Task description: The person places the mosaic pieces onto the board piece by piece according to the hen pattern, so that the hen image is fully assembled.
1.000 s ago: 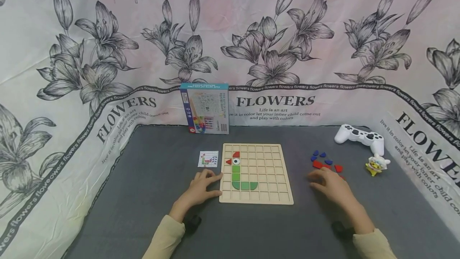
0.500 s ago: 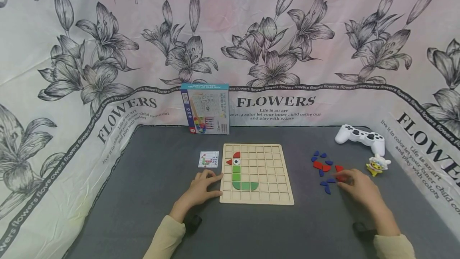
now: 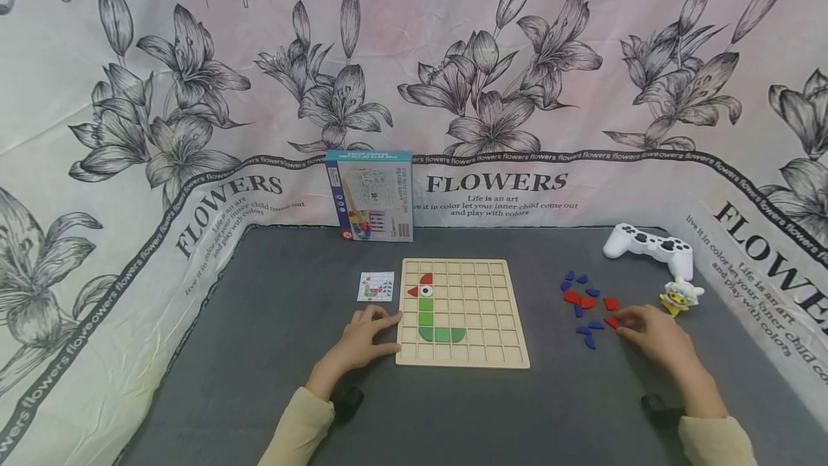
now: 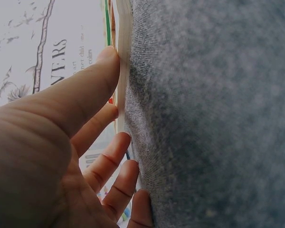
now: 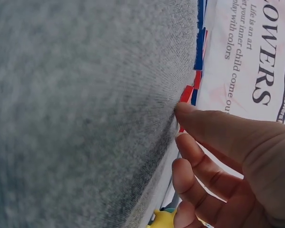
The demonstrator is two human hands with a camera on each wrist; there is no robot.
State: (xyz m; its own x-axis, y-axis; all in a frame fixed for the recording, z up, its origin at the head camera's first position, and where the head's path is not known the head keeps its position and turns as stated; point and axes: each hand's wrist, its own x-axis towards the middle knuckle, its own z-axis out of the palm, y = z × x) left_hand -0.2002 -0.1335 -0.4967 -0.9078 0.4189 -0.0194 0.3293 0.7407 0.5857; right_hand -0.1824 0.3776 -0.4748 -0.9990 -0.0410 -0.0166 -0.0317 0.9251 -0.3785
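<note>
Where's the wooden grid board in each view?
Head: wooden grid board lies centre, on the grey mat, left hand touching its left edge.
Left wrist: only its pale edge shows, top centre, at the fingertips.
Right wrist: not in it.
Shared landmark: the grey mat.

From my seat I'm reading the backdrop cloth first: big black "FLOWERS" at the centre, with "Life is an art" and "live it in color let your inner child come out and play with colors" beneath it. The same "FLOWERS" shows on the left fold, and a cut-off "FLOW" on the right. A dark band along the cloth repeats "flowers flowers" in small letters. On the right wrist feed I catch "OWERS" and "child come out". The left wrist feed shows "VERS". The box carries print, too small for me to read.
</note>
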